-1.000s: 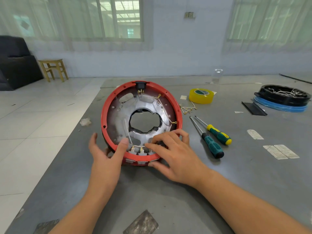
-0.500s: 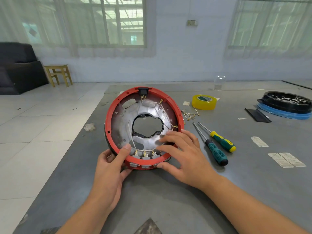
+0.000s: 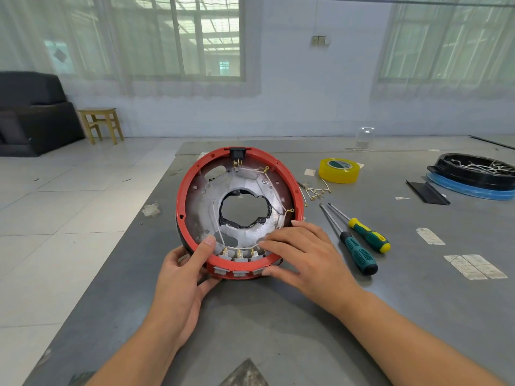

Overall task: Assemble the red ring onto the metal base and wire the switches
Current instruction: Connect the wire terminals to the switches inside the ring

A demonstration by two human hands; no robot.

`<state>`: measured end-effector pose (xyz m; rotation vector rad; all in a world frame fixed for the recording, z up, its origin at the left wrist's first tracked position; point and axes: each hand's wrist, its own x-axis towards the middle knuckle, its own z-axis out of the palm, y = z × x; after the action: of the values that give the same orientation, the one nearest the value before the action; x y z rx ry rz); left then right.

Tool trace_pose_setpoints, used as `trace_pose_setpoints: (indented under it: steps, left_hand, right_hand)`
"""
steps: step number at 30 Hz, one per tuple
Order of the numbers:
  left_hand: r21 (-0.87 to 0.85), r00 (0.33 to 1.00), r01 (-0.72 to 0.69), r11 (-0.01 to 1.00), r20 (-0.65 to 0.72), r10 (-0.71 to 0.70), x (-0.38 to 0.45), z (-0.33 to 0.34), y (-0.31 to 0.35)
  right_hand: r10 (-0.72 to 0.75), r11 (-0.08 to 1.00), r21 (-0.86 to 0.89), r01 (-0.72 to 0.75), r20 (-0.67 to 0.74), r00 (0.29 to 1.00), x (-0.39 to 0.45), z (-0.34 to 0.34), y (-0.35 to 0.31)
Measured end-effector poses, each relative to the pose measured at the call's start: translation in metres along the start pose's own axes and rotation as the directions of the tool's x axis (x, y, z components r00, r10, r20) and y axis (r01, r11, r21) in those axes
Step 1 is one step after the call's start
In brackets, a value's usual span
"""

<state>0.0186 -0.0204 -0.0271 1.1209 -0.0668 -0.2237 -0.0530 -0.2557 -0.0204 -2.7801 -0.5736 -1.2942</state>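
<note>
Single head-worn view, forward and down, close over the table [image 3: 362, 316]

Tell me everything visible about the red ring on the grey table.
The red plastic-looking ring encircles a silvery metal base plate with a ragged central hole. It stands tilted, far edge raised, near edge down on the grey table. A black socket sits at its top; three switches with brass terminals and white wires line its near rim. The left hand grips its near-left rim; the right hand rests its fingers across the near-right rim.
</note>
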Motion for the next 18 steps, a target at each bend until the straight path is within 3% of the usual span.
trace_pose_setpoints:
  steps: [12,15,17,18]
  left_hand:
    - [-0.015,1.0,0.013,1.0,0.004,-0.013,0.0,0.0,0.0]
    - [-0.036,1.0,0.003,0.999,-0.007,-0.003,0.0,0.0,-0.001]
    - [-0.057,1.0,-0.003,0.998,-0.006,0.002,0.0,0.0,0.0]
    - [-0.066,1.0,-0.006,0.998,0.001,0.006,-0.001,0.0,0.0]
  right_hand:
    - [0.023,0.997,0.067,-0.024,0.014,1.0,0.002,-0.005,-0.001]
    - [0.269,0.933,0.238,-0.269,0.031,0.963,0.002,-0.006,-0.009]
    - [0.501,0.767,0.431,-0.476,0.063,0.863,0.0,-0.003,-0.012]
    - [0.606,0.626,0.532,-0.57,0.128,0.785,-0.002,-0.002,-0.013]
